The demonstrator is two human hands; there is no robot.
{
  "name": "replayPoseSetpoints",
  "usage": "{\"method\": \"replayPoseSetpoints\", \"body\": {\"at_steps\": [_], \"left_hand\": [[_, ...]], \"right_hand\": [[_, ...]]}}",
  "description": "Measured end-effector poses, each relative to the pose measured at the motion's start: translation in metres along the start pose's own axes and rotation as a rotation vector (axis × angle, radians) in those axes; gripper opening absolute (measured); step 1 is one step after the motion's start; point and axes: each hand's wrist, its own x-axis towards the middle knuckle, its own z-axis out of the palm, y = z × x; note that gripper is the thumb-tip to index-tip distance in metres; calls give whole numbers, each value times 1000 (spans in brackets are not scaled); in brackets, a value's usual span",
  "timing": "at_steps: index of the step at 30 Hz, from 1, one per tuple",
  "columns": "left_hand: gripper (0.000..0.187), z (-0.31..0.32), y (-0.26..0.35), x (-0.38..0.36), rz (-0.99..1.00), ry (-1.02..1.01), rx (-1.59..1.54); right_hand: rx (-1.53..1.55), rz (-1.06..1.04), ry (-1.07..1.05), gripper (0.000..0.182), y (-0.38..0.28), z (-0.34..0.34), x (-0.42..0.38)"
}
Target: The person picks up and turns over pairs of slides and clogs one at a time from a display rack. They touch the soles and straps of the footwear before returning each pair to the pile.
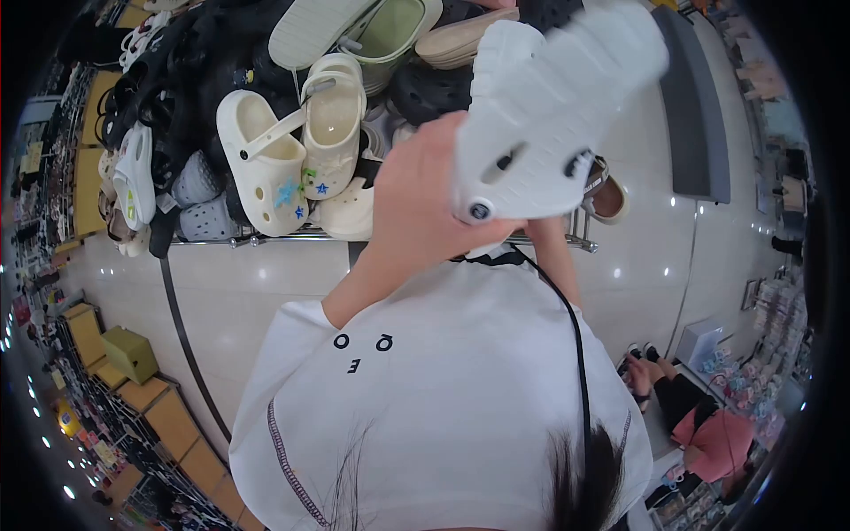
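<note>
A pair of white clogs [522, 150] is held up in front of my chest. Their soles are partly turned toward me, and the upper right part is smeared by motion. My left hand [416, 190] is closed around the left side of the pair. Behind the clogs, my right hand is hidden; only its wrist and forearm show below them, so its fingers cannot be made out. Beyond my left hand, a cream pair of clogs [266, 173] with blue and green star charms lies on the heaped rack.
Many dark, grey and green shoes fill the metal rack [310, 236]. A brown shoe [606, 195] sits past its right end. A grey bench [695, 115] stands at right, and a person in pink [717, 438] sits at lower right. Yellow shelving [173, 434] lines the left.
</note>
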Motion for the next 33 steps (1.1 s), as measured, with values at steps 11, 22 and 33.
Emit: {"method": "replayPoseSetpoints", "body": {"at_steps": [11, 22, 33], "left_hand": [[73, -18, -12, 25, -29, -291, -433], [78, -18, -13, 29, -167, -116, -454], [32, -19, -2, 21, 112, -44, -53]], "right_hand": [[161, 148, -141, 38, -2, 1, 3], [88, 252, -65, 32, -26, 32, 3], [60, 129, -41, 36, -21, 24, 3]]}}
